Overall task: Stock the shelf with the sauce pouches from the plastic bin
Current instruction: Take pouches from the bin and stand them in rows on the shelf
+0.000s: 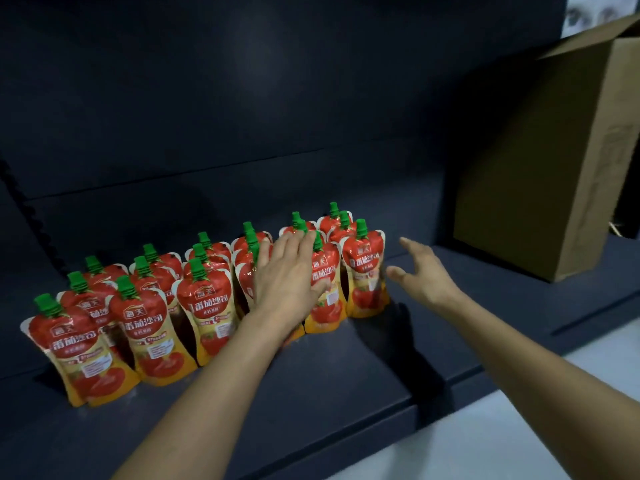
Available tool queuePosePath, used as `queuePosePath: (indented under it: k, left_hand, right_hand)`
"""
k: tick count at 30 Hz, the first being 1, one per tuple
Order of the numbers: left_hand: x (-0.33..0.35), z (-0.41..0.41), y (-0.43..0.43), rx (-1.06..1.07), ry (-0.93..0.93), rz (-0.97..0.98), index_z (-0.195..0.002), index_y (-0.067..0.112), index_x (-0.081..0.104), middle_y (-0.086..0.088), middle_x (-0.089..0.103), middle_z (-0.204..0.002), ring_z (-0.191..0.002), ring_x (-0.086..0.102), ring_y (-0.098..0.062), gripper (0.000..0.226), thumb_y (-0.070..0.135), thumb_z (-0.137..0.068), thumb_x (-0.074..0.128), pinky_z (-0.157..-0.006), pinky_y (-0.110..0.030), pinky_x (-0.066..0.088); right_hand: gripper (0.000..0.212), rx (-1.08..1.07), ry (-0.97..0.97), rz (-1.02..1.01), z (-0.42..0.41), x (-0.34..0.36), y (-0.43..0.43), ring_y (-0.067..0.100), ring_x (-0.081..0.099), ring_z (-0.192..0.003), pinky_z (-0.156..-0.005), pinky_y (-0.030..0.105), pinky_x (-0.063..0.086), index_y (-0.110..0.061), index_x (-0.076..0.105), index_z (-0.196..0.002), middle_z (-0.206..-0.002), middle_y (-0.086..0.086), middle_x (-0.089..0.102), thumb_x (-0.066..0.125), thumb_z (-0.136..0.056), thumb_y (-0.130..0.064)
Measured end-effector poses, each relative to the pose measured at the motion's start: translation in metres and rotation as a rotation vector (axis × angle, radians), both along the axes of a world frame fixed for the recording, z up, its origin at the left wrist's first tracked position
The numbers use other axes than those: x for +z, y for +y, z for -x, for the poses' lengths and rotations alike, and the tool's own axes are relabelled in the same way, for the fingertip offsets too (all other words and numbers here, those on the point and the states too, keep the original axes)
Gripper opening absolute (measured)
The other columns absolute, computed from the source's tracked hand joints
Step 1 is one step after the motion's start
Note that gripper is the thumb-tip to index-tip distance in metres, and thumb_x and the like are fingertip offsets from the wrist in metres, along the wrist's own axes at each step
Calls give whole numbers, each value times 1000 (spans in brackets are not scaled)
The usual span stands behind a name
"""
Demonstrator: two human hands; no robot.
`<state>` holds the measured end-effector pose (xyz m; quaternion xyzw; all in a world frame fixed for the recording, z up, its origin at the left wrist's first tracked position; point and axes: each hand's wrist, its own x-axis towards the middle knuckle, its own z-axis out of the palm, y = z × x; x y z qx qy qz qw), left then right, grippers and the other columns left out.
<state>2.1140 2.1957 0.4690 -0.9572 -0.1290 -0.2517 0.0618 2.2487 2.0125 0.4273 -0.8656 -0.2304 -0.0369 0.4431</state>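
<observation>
Several red and yellow sauce pouches point(207, 310) with green caps stand upright in rows on the dark shelf point(311, 386), running from front left to back right. My left hand point(289, 278) lies flat with fingers spread against the fronts of the pouches near the right end, covering parts of them. Just right of the last pouch point(365, 271), my right hand point(424, 271) hovers open above the shelf with nothing in it. The plastic bin is out of view.
A tall open cardboard box point(543, 161) stands on the shelf at the right. The dark back panel point(242, 98) rises behind the pouches. A pale floor point(519, 438) shows below the shelf's front edge at lower right.
</observation>
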Motion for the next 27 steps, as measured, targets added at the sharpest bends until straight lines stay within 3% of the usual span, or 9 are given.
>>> queuePosePath:
  k: [2,4,8,12,18,27]
  left_hand:
    - [-14,14,-10,-77,-84,24,-154,20,20,0,24,-160,-149,16,-19,81,55,-90,55,-123,-43,5]
    - [-31,27,-25,-177,-172,77,-150,18,32,-2,37,-154,-144,31,-23,75,49,-88,61,-122,-45,16]
    - [-77,48,-77,-427,-216,274,-142,15,44,-4,53,-140,-128,50,-24,64,41,-87,64,-107,-44,41]
    - [-125,66,-145,-553,1,444,-148,24,34,7,49,-142,-129,47,-14,65,46,-92,58,-101,-33,43]
    - [-177,78,-263,-686,327,451,-148,34,25,16,43,-145,-129,46,-6,60,50,-95,49,-101,-29,43]
    - [-248,144,-504,-928,628,477,-144,29,38,11,49,-142,-127,50,-9,56,49,-93,53,-97,-28,43]
  right_hand:
    - [66,-33,-36,20,23,-14,-16,25,20,-144,-116,46,25,-22,25,-150,-158,4,20,57,-93,-34]
    - [64,-69,-98,-6,51,-32,-35,22,23,-143,-114,43,28,-24,26,-149,-156,1,23,56,-94,-33]
    - [55,-184,-204,-180,121,-74,-77,9,44,-131,-98,37,46,-31,32,-143,-143,-10,44,55,-94,-26]
    - [49,-314,-167,-143,179,-119,-133,-1,53,-112,-84,33,51,-38,34,-138,-128,-18,52,54,-94,-29]
    - [47,-504,29,-14,237,-174,-258,2,53,-102,-87,37,50,-37,37,-138,-124,-16,53,52,-94,-33]
    - [42,-759,348,103,361,-231,-501,15,59,-107,-91,30,45,-25,48,-133,-123,-3,58,56,-92,-24]
